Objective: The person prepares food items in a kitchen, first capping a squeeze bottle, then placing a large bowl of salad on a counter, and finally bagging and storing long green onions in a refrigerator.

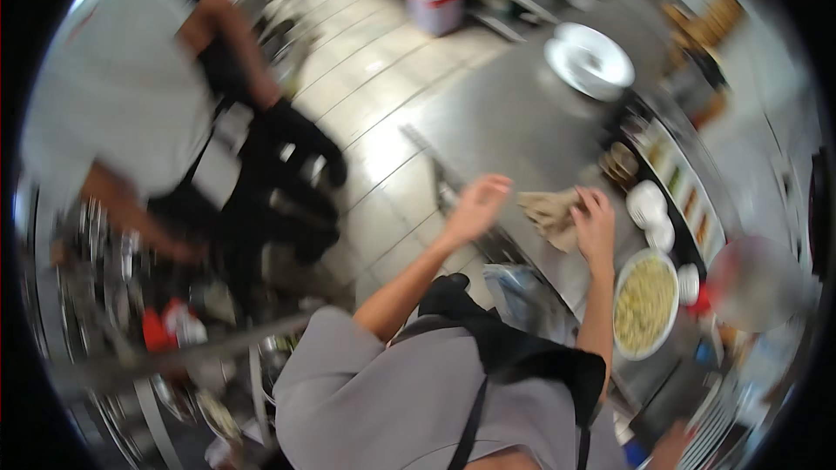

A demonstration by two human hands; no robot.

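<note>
My left hand [480,205] is raised beside the near edge of the stainless steel counter [483,114]. Its fingers are apart and nothing is in them. A crumpled beige cloth [545,214] lies on the counter between my hands. My right hand [595,222] has its bent fingers on the right edge of this cloth. Close to my right forearm stands an oval white dish [643,303] filled with pale, yellowish food. White stacked bowls [650,212] sit just beyond my right hand.
White plates [591,62] rest farther along the counter. A rail of ingredient containers [682,192] runs along its back. To the left a person [130,91] stands by a cluttered work area. Another person's hand [673,444] shows at lower right. A bucket [436,10] stands on the tiled floor.
</note>
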